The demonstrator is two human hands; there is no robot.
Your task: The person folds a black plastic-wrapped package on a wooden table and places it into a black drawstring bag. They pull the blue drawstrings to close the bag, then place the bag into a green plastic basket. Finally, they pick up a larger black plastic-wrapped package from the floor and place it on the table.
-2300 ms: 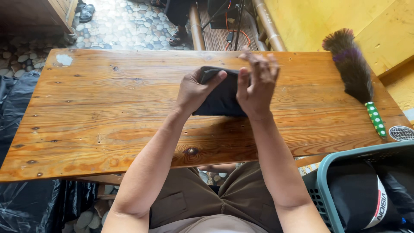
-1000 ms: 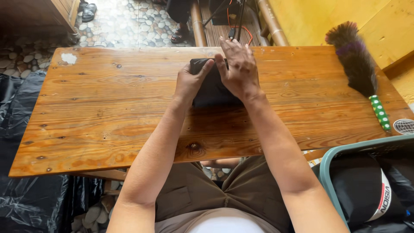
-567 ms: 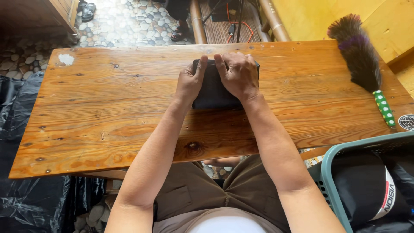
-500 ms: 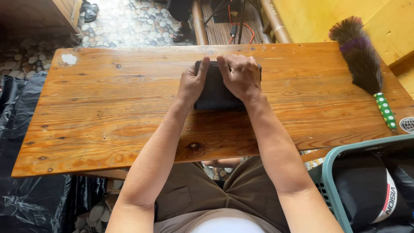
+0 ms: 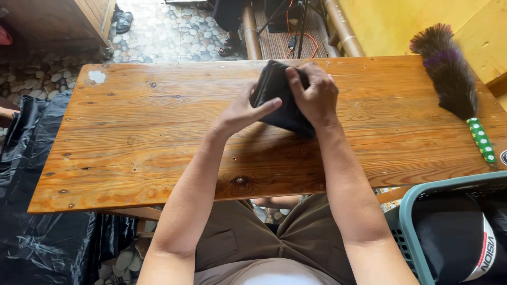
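A dark folded cloth [image 5: 280,97] is lifted off the wooden table [image 5: 158,137], tilted up on its near edge at the table's middle. My left hand [image 5: 240,113] grips its left side, thumb stretched across the front. My right hand [image 5: 314,95] clasps the top and right side with fingers curled over it. Most of the cloth's right half is hidden under my right hand.
A feather duster [image 5: 454,89] with a green dotted handle lies at the table's right end. A teal plastic basket [image 5: 417,237] with dark clothing stands at the lower right. Black plastic sheeting [image 5: 31,221] covers the floor at the left. A white patch [image 5: 96,76] marks the far left corner.
The cloth lay flat under both palms before; now both hands have raised it off the table and hold it tilted.
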